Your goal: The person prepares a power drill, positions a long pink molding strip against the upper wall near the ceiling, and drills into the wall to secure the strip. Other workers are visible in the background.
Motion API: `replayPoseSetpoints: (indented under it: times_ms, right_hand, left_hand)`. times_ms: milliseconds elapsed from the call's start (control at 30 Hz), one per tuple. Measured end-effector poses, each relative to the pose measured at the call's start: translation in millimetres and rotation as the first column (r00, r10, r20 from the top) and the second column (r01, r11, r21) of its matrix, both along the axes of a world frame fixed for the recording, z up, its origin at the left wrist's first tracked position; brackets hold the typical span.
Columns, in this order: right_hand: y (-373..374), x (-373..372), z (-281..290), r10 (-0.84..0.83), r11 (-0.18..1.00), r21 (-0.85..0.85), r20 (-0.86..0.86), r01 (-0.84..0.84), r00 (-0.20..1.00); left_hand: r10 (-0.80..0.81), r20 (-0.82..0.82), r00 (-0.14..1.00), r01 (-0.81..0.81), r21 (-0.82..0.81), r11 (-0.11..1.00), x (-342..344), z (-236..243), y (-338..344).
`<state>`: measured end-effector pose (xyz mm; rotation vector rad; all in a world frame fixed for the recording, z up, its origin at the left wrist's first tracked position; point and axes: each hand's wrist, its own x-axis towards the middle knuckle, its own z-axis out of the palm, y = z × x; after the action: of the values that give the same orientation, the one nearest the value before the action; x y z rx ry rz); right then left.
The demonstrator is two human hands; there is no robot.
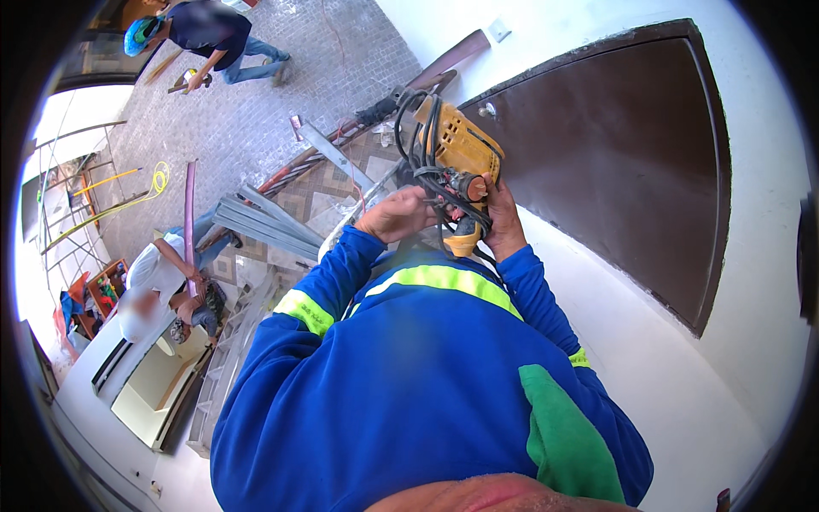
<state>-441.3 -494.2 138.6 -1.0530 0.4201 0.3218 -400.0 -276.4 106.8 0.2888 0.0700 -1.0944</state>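
Drill (456, 158) between both hands, cord (420, 136) looped on it, door (623, 162) to the right, metal bars (256, 224) to the left

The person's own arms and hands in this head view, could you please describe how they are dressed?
Both arms wear long bright blue sleeves, each crossed by a yellow-green reflective band with a grey centre stripe: one on the left sleeve, another on the right sleeve near the cuff, and one across the middle. The left hand and right hand are bare, without gloves.

Head view — looking steeply down, close above chest.
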Motion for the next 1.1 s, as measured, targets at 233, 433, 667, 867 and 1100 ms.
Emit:
replayPoseSetpoints:
  times_ms: [233,433,667,867,1100]
  right_hand:
    - [0.7,8.7,15.5,-0.101,0.993,0.047,-0.092,0.106,0.991]
    - [5.6,11.9,25.3,-0.182,0.983,-0.035,-0.085,0.179,0.98]
    - [4.1,4.9,16.4,-0.193,0.975,0.086,-0.119,0.204,0.974]
    - [1.2,7.3,19.4,-0.101,0.984,0.128,-0.162,0.123,0.982]
    - [3.6,5.1,11.6,-0.197,0.98,-0.054,-0.066,0.194,0.978]
  left_hand:
    - [-0.082,0.131,0.988,0.067,0.118,0.991,13.9,-0.7,-5.3]
    - [0.012,0.359,0.933,-0.21,0.518,0.829,-1.7,37.8,-20.2]
    - [0.002,0.235,0.972,-0.089,0.359,0.929,7.4,32.3,-22.8]
    - [-0.035,0.22,0.975,-0.07,0.453,0.888,6.3,27.7,-32.0]
    - [0.085,0.26,0.962,-0.232,0.613,0.755,-2.8,31.8,-41.7]
